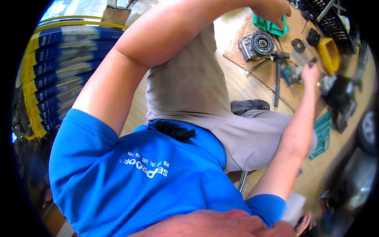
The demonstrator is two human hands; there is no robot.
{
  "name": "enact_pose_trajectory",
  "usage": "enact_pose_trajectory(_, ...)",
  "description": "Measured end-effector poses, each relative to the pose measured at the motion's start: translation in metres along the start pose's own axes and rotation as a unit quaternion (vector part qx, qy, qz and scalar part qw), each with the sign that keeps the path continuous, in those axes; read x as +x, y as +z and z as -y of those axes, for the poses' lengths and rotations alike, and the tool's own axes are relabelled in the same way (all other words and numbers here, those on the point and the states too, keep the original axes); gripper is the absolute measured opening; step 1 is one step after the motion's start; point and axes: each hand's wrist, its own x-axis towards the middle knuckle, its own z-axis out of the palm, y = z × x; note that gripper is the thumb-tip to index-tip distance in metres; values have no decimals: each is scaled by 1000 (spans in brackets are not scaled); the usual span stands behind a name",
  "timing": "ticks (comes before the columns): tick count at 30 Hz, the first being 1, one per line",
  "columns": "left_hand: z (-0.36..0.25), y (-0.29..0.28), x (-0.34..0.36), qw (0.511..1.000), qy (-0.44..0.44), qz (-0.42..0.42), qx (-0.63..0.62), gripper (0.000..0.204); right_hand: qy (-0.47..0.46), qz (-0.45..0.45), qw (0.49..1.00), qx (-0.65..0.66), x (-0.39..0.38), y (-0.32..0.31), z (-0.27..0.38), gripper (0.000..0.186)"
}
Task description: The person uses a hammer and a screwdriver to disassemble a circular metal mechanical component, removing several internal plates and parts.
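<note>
My left hand (273, 14) is at the top, fingers curled down over an open green plastic case (261, 24); what they hold is unclear. My right hand (310, 73) is closed around a small dark object, too blurred to name, beside a blurred blue tool (286, 75). Between and below my hands, a round metal pulley unit (260, 44) sits on cardboard (237, 51). Next to it lie a hammer-like dark tool (277, 85), a dark ring (298, 45) and a small black part (313, 36). A yellow open container (329, 55) stands right of my right hand.
Blue-and-yellow packages (63, 71) are racked at left. A black crate (333, 21) is top right. A dark bulky part (339, 94), teal tool tray (320, 136) and wheel (368, 132) are at right. My shoe (248, 106) rests on the floor. Another person's hand (303, 224) shows bottom right.
</note>
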Motion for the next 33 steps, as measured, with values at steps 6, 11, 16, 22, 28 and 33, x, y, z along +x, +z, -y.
enact_pose_trajectory(6, -41, 6, 6, 989, 131, 71, -13, 44, -23, 133, 981, -141, -87, 12, -20, 20)
enact_pose_trajectory(11, -46, -7, -7, 982, 95, 158, -41, 45, -93, 202, 942, -250, -110, 42, -13, 19)
enact_pose_trajectory(16, -12, -16, 0, 994, 44, 61, -83, 48, -157, 94, 964, -192, -79, 27, 21, 14)
enact_pose_trajectory(22, 39, -28, 5, 998, -40, -38, -41, 43, 98, -51, 947, 301, 39, 38, 23, 22)
enact_pose_trajectory(28, 65, -21, -3, 995, -72, 10, -74, 49, 349, -39, 665, 660, 99, 110, 48, 11)
enact_pose_trajectory(33, 72, -26, -3, 991, -93, 33, -88, 44, 349, -75, 433, 827, 160, 196, 41, 20)
